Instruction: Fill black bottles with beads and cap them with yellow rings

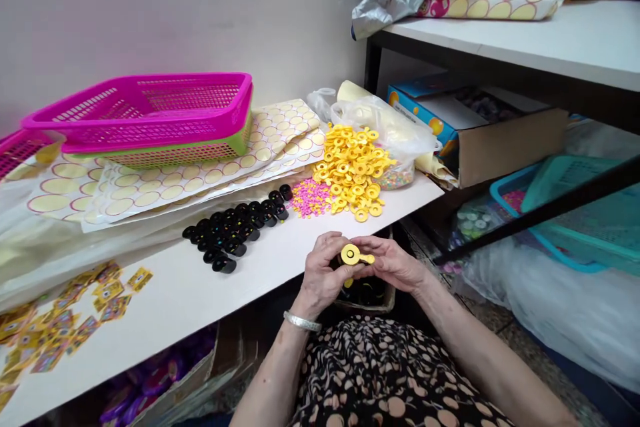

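Note:
Between my two hands, above my lap, is a yellow ring-shaped plastic piece (351, 254) with a short tab pointing right and a dark centre. My left hand (323, 270), wearing a silver bracelet, closes its fingers on the round part. The fingers of my right hand (395, 263) pinch around the tab end. Below the hands is an open box (385, 307) with dark and yellow pieces in it, partly hidden. Ahead on the table lie a heap of similar yellow pieces (350, 163), a pile of tiny pink and yellow bits (309, 198) and rows of small black cups (235, 230).
Stacked pink (200, 127) and green baskets stand on printed sheets (150, 195) at the back left. Small printed cards (65, 320) lie at the left. A shelf (500, 40) with a dark frame rises at the right, above a cardboard box (510, 147) and teal baskets (595, 213).

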The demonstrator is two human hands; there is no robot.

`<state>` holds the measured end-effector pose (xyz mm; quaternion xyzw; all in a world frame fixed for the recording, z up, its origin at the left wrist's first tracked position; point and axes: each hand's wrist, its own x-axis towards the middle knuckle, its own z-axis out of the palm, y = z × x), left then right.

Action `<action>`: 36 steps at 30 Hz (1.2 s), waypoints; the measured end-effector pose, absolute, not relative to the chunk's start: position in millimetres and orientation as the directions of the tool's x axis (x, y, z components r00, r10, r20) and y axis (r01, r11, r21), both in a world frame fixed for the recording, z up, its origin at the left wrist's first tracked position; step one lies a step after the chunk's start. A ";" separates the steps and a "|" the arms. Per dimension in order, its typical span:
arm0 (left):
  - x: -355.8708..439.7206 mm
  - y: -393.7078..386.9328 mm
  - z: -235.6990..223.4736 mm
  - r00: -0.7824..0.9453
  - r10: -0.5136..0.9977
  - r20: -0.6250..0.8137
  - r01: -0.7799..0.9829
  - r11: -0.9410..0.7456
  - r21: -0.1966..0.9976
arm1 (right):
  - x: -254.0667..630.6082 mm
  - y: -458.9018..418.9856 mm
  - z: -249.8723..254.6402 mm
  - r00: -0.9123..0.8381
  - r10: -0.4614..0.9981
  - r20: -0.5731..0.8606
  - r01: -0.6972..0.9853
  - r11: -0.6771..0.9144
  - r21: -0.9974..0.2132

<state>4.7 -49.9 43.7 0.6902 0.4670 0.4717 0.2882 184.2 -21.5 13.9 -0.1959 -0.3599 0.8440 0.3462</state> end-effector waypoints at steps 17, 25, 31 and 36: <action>63.4 -68.1 38.1 0.517 0.680 0.521 0.456 -0.733 0.505 | 227.5 -55.7 14.7 -0.506 0.858 -0.084 -0.332 -0.284 -0.900; 57.3 -65.8 19.5 0.389 0.823 0.414 0.402 -0.556 0.727 | 206.3 -68.3 -10.2 -0.320 0.936 -0.147 -0.438 -0.284 -0.853; 52.5 -75.2 11.7 0.311 0.855 0.416 0.399 -0.514 0.759 | 205.4 -67.3 -0.9 -0.524 0.826 -0.210 -0.344 -0.430 -0.835; 50.2 -81.5 9.1 0.341 0.820 0.459 0.478 -0.572 0.667 | 192.3 -63.0 -5.2 -0.536 0.811 -0.236 -0.171 -0.378 -0.910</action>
